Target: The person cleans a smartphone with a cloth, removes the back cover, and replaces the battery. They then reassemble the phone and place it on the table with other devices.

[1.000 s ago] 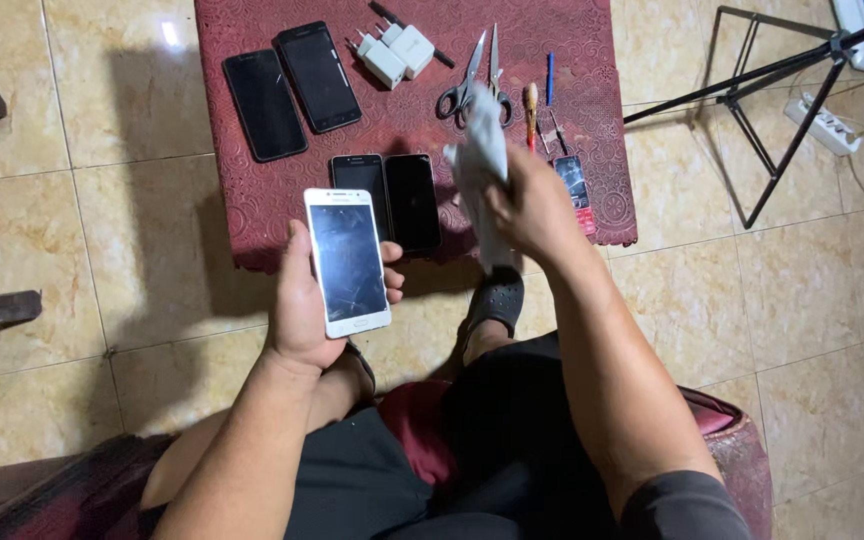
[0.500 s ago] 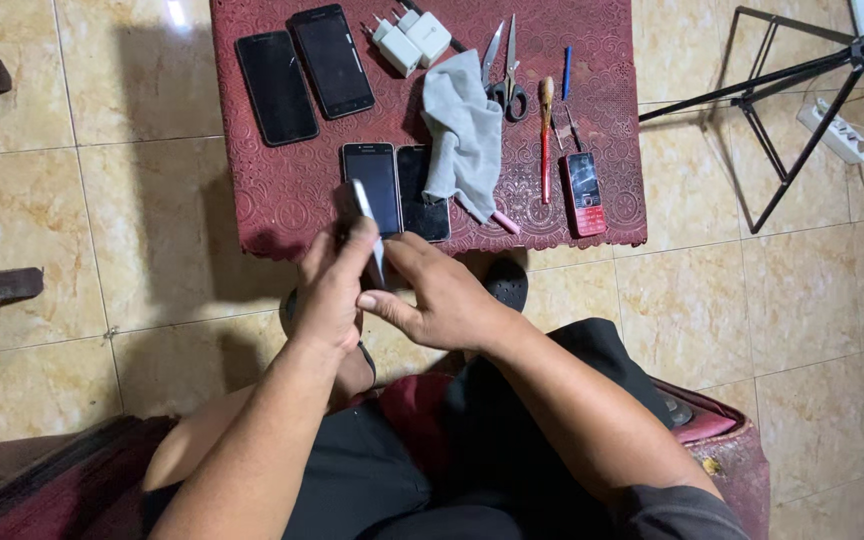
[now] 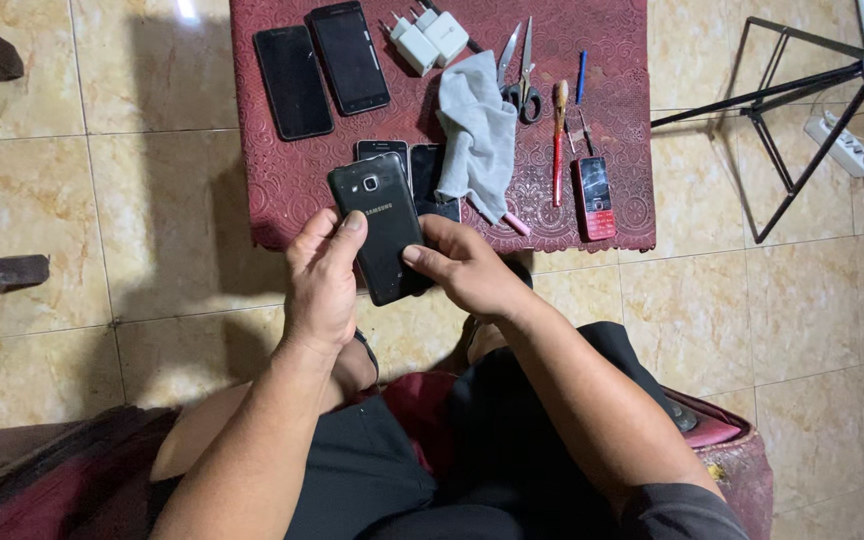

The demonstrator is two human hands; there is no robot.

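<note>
The flat black rectangular smartphone (image 3: 380, 225) is back-side up, held between both hands. The left hand (image 3: 320, 285) curls around its left edge, while the right hand (image 3: 467, 268) pinches its lower right edge. Its long axis points away, toward the dark red patterned table (image 3: 282, 180).

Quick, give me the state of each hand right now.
Left hand: closed around the black phone, back side up.
Right hand: gripping the same phone's other edge.

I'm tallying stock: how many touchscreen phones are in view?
5: one phone in hand, back side up; two black phones at the table's far left; two partly hidden phones behind it.
</note>
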